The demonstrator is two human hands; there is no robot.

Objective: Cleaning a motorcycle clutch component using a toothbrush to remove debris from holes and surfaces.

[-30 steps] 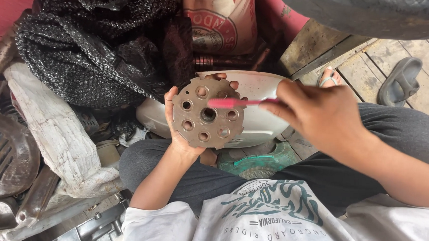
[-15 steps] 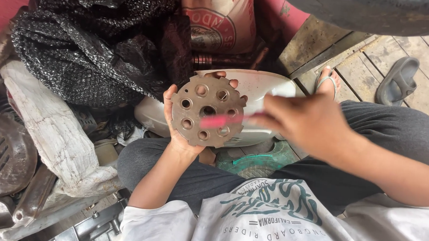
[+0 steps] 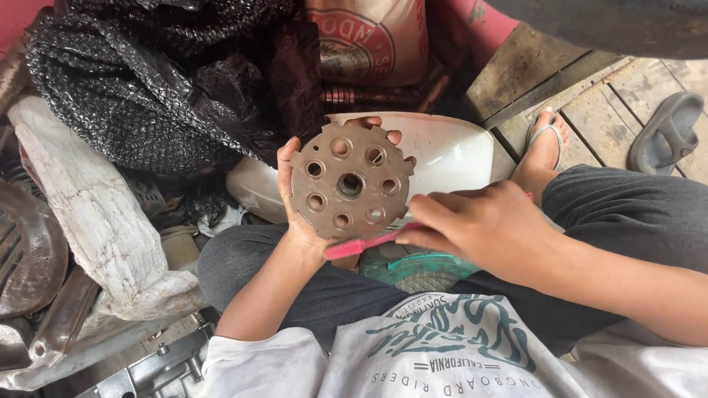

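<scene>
Left hand (image 3: 309, 221) cups the round holed metal disc (image 3: 351, 181) from behind, face up toward the camera, centre of scene over the lap, so the holes are exposed. Right hand (image 3: 480, 228) pinches a pink brush (image 3: 360, 245), bristles at the disc's near edge, wrist angled in from right.
</scene>
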